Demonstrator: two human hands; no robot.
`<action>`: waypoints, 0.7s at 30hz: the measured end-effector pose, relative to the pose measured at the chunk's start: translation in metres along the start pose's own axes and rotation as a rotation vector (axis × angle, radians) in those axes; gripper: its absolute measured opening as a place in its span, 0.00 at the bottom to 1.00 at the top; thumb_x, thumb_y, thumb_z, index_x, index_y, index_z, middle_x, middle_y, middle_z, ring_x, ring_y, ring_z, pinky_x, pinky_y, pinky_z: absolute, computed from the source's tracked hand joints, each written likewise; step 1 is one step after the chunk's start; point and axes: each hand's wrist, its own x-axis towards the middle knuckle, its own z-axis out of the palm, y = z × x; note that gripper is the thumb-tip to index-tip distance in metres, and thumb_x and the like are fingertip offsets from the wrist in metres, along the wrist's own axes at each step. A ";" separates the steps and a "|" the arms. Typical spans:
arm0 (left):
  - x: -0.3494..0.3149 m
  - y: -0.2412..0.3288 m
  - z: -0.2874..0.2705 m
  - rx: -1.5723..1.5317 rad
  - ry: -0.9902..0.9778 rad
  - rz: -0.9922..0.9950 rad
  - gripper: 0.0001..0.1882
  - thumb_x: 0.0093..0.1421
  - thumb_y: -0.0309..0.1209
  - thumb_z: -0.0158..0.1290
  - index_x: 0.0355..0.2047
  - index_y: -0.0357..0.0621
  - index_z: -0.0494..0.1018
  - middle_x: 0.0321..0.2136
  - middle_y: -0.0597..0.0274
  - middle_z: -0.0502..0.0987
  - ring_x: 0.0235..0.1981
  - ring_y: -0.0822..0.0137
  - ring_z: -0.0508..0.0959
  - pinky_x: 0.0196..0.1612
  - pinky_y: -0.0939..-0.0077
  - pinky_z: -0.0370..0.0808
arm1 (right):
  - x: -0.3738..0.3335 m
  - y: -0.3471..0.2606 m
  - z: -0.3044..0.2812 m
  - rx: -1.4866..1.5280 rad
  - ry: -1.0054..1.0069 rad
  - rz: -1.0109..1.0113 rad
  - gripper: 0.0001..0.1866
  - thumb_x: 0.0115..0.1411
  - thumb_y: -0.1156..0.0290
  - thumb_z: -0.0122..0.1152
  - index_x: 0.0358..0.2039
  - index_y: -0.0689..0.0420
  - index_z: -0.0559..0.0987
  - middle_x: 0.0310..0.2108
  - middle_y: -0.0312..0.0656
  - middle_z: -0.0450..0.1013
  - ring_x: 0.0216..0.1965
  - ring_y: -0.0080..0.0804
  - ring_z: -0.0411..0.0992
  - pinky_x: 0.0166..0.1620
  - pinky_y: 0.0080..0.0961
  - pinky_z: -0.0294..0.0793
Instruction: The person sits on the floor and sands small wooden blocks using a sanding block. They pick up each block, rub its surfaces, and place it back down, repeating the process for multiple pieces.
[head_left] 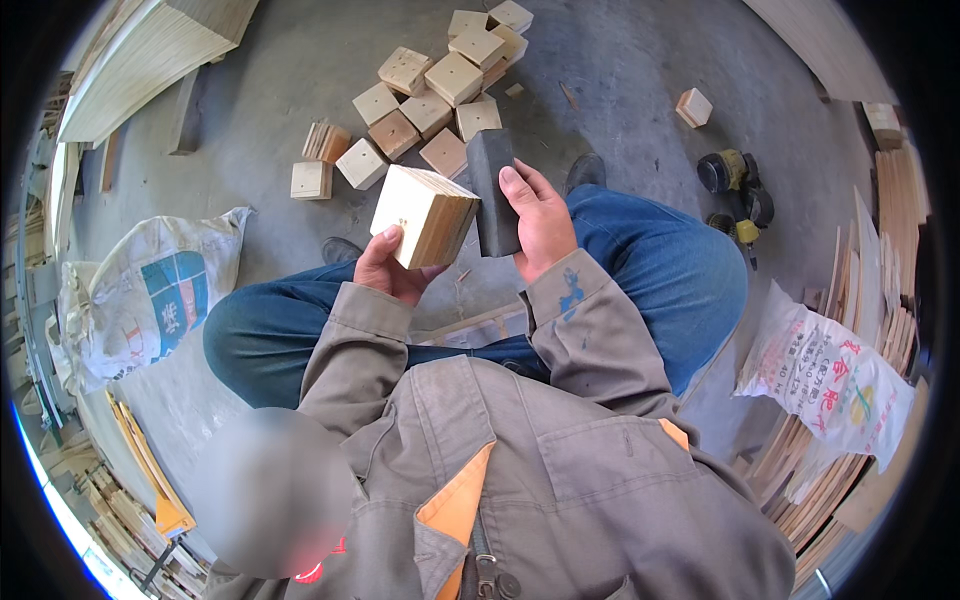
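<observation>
My left hand (pixel 392 270) is closed round the lower corner of a layered plywood block (pixel 432 215), its thumb on the pale front face near a small mark. The block is tilted, with its stacked layers turned to the right. In my right hand (pixel 540 222) is a dark grey sanding block (pixel 491 190), held upright with the thumb on its face. Its left edge is very close to the plywood block's layered side; whether they touch I cannot tell. Both are raised between my bent knees. Some fingers of each hand are hidden behind what they hold.
Several similar wooden blocks (pixel 427 112) lie heaped on the concrete floor ahead, with a lone block (pixel 693 107) farther right. A black and yellow power tool (pixel 737 185) lies beyond my right knee. White sacks (pixel 165 290) and stacked boards (pixel 890 240) flank me.
</observation>
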 end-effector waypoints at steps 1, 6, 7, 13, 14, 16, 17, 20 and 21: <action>0.000 0.000 0.000 0.013 -0.004 -0.002 0.42 0.55 0.46 0.64 0.68 0.50 0.62 0.61 0.54 0.73 0.62 0.52 0.74 0.64 0.43 0.71 | 0.003 0.002 -0.002 0.006 -0.005 -0.006 0.25 0.70 0.66 0.62 0.61 0.67 0.72 0.49 0.41 0.77 0.48 0.25 0.74 0.54 0.22 0.74; 0.002 -0.005 -0.007 0.016 -0.148 -0.011 0.44 0.56 0.44 0.64 0.69 0.45 0.60 0.62 0.53 0.72 0.63 0.52 0.73 0.67 0.46 0.69 | 0.007 0.004 -0.007 -0.009 -0.030 -0.063 0.25 0.69 0.68 0.63 0.61 0.67 0.72 0.49 0.41 0.77 0.48 0.24 0.74 0.52 0.22 0.75; 0.003 -0.004 -0.007 0.021 -0.178 -0.019 0.44 0.56 0.44 0.64 0.69 0.45 0.59 0.62 0.53 0.72 0.63 0.52 0.73 0.67 0.47 0.69 | 0.009 0.005 -0.008 -0.020 -0.038 -0.095 0.25 0.69 0.68 0.63 0.61 0.67 0.72 0.49 0.41 0.77 0.47 0.24 0.74 0.52 0.22 0.75; -0.002 -0.006 0.003 0.022 -0.187 -0.024 0.45 0.56 0.44 0.64 0.69 0.44 0.59 0.61 0.52 0.72 0.62 0.52 0.73 0.68 0.49 0.69 | 0.014 0.010 -0.009 -0.173 -0.069 -0.286 0.26 0.65 0.69 0.68 0.60 0.67 0.74 0.50 0.43 0.77 0.48 0.25 0.75 0.53 0.21 0.75; -0.003 -0.005 0.005 0.014 -0.179 -0.036 0.45 0.55 0.44 0.65 0.69 0.45 0.59 0.61 0.53 0.72 0.62 0.52 0.74 0.67 0.49 0.69 | 0.016 0.012 -0.010 -0.233 -0.075 -0.337 0.27 0.65 0.68 0.69 0.60 0.67 0.74 0.50 0.44 0.77 0.48 0.25 0.75 0.53 0.21 0.75; -0.005 -0.005 0.008 -0.004 -0.160 -0.061 0.45 0.55 0.44 0.65 0.69 0.45 0.59 0.61 0.53 0.72 0.61 0.52 0.74 0.66 0.49 0.70 | 0.019 0.016 -0.013 -0.323 -0.058 -0.385 0.27 0.63 0.67 0.71 0.59 0.67 0.75 0.51 0.45 0.77 0.48 0.25 0.75 0.53 0.22 0.75; -0.004 -0.006 0.007 -0.005 -0.144 -0.058 0.45 0.55 0.44 0.65 0.69 0.45 0.59 0.60 0.53 0.73 0.61 0.52 0.74 0.66 0.49 0.71 | 0.020 0.017 -0.013 -0.368 -0.050 -0.408 0.27 0.63 0.67 0.71 0.58 0.67 0.75 0.51 0.45 0.77 0.49 0.26 0.75 0.53 0.22 0.75; -0.001 -0.008 0.005 -0.013 -0.095 -0.051 0.45 0.54 0.45 0.65 0.69 0.46 0.60 0.60 0.53 0.73 0.61 0.52 0.74 0.65 0.48 0.72 | 0.020 0.018 -0.013 -0.398 -0.042 -0.431 0.28 0.62 0.67 0.72 0.58 0.68 0.76 0.50 0.46 0.78 0.48 0.27 0.76 0.53 0.23 0.76; -0.002 -0.008 0.005 -0.017 -0.077 -0.050 0.45 0.53 0.45 0.65 0.68 0.45 0.60 0.60 0.52 0.73 0.61 0.51 0.75 0.65 0.47 0.72 | 0.020 0.017 -0.013 -0.381 -0.038 -0.422 0.28 0.62 0.67 0.72 0.58 0.68 0.76 0.50 0.46 0.78 0.48 0.27 0.76 0.53 0.23 0.76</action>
